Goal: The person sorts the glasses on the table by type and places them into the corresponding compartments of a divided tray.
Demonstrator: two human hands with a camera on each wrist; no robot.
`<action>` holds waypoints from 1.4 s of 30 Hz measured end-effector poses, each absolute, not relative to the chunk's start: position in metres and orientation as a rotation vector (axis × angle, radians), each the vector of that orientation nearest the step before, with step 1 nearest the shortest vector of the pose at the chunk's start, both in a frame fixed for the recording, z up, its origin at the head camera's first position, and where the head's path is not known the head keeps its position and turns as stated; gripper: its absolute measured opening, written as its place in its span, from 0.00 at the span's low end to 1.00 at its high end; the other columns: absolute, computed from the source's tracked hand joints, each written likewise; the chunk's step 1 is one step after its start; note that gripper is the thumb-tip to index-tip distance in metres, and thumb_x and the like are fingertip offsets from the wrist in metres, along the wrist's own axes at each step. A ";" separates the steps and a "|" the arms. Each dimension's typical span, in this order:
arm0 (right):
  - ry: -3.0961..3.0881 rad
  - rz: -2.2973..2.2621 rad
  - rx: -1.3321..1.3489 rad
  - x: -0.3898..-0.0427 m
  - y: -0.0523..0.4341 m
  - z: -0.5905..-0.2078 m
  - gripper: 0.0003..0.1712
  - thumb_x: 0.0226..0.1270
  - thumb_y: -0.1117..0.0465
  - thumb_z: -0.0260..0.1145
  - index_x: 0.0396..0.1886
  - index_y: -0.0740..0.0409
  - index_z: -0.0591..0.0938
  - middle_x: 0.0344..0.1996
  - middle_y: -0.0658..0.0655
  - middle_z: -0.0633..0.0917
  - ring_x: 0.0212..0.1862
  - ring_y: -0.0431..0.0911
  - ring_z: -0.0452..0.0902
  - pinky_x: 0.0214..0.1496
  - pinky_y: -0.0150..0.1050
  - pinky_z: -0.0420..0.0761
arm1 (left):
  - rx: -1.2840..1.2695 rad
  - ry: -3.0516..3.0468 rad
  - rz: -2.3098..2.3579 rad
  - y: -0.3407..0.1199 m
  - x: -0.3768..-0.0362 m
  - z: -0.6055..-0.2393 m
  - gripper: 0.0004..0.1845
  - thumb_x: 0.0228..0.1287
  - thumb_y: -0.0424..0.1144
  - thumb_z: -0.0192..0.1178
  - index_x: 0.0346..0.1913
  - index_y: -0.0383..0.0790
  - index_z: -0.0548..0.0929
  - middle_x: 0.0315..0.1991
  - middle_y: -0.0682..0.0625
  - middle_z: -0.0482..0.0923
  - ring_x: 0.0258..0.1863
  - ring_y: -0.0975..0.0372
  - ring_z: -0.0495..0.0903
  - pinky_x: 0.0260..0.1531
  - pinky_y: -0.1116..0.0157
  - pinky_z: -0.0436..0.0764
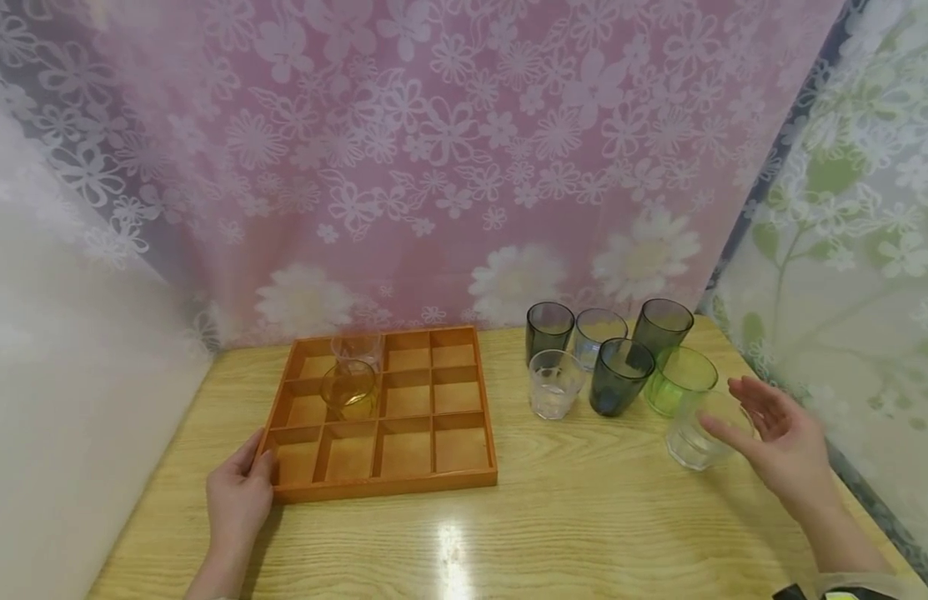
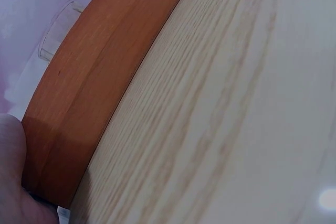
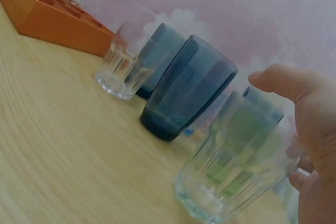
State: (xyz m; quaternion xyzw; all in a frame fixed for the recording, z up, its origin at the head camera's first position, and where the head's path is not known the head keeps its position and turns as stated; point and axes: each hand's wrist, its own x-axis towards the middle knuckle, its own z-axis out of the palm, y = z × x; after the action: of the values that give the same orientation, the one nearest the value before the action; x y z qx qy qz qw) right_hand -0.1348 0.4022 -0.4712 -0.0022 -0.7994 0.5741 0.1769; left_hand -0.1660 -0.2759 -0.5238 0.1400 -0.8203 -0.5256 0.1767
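Our left hand rests on the near left corner of the orange divided tray on the table, fingers relaxed against its wall. The tray holds an amber glass and a clear one behind it. Right of the tray stands a cluster of glasses. Our right hand, fingers open, is just beside the nearest clear glass, not gripping it

Clear ribbed glass upright on table; orange tray flat.
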 end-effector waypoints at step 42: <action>-2.305 1.574 0.090 -0.132 0.362 -0.509 0.44 0.56 0.78 0.80 0.72 0.69 0.72 0.57 0.49 0.86 0.56 0.36 0.82 0.57 0.24 0.79 | 0.370 -2.307 -1.468 -0.274 -0.165 -0.523 0.22 0.77 0.29 0.60 0.70 0.28 0.79 0.66 0.35 0.77 0.68 0.46 0.73 0.50 0.85 0.71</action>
State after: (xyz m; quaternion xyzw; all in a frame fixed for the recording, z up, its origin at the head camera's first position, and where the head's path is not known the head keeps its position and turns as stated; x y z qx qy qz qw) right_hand -0.1320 0.3621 -0.5093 0.0319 -0.8129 0.5550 0.1739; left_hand -0.1652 -0.2744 -0.5234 0.1316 -0.8209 -0.5222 0.1900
